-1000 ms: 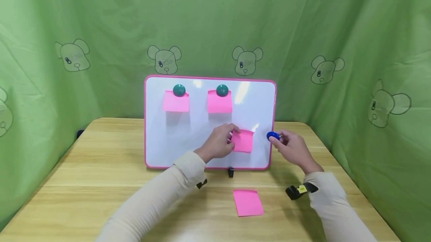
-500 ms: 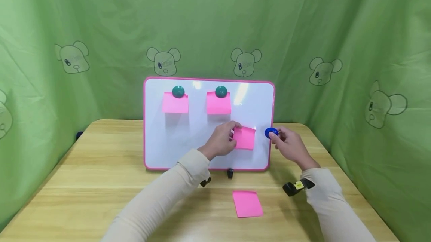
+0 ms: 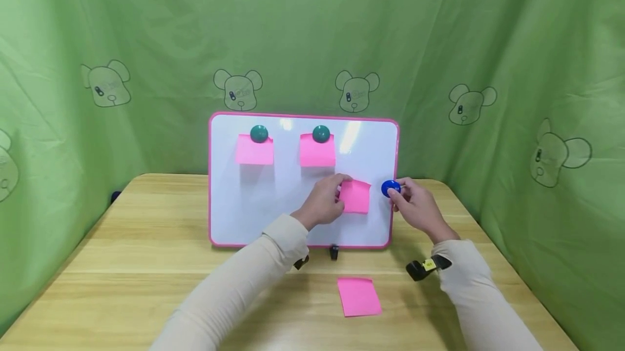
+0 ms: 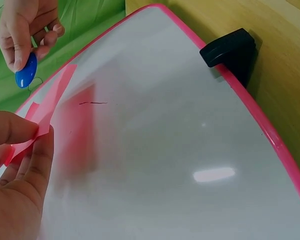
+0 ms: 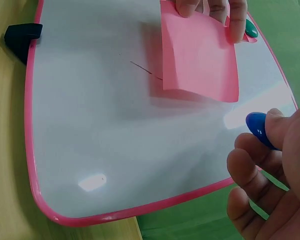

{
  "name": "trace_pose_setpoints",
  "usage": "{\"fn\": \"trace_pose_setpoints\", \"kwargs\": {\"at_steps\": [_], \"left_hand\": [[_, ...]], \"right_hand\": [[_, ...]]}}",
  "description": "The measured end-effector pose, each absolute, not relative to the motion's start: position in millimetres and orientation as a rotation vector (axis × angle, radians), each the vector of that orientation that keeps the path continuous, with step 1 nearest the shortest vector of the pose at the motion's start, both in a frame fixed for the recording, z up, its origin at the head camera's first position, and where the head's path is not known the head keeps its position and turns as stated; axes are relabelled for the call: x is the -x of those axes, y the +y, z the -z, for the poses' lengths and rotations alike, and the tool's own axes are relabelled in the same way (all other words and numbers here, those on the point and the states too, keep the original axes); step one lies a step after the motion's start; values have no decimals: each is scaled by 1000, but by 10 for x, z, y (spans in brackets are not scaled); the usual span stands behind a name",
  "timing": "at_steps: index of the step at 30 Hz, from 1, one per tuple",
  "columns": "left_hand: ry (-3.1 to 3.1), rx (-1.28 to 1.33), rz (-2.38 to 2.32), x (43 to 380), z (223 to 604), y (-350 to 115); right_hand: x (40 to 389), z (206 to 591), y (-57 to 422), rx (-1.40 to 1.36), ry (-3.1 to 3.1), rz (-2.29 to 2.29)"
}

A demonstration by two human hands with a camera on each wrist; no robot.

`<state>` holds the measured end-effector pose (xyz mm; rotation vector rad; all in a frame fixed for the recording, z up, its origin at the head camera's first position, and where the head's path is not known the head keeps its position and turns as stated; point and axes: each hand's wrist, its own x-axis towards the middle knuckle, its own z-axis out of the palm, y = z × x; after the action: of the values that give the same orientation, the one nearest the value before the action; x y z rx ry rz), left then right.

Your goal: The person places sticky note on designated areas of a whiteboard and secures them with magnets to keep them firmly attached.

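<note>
My left hand point(image 3: 322, 200) pinches a pink sticky note point(image 3: 356, 197) by its left edge, in front of the whiteboard point(image 3: 273, 204). In the left wrist view this note point(image 4: 52, 107) stands off the board, its blurred reflection on the surface. At the board's right edge, my right hand point(image 3: 421, 207) holds a round blue magnet point(image 3: 390, 188) between thumb and fingers. The right wrist view shows the blue magnet point(image 5: 258, 129) apart from the note point(image 5: 202, 57). Two green magnets point(image 3: 259, 134) hold two other pink notes point(image 3: 255, 153) near the board's top.
A loose pink note point(image 3: 359, 297) lies on the wooden table point(image 3: 122, 264) before the board. A black clip point(image 3: 334, 252) grips the board's lower edge. Green curtains point(image 3: 303, 31) with bear-face drawings hang behind and on both sides.
My left hand has carried its note slightly up and to the right. My right hand has brought the blue magnet a little up and left, closer to the note.
</note>
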<state>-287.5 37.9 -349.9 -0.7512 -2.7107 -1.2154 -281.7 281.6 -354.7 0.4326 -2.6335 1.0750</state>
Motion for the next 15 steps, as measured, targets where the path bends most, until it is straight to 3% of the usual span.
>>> {"fn": "trace_pose_setpoints", "kwargs": {"at_steps": [15], "left_hand": [[-2691,703,1175,2937,3396,486]], "right_hand": [[2867,3463,2746,-390,-2645,-1112]]}}
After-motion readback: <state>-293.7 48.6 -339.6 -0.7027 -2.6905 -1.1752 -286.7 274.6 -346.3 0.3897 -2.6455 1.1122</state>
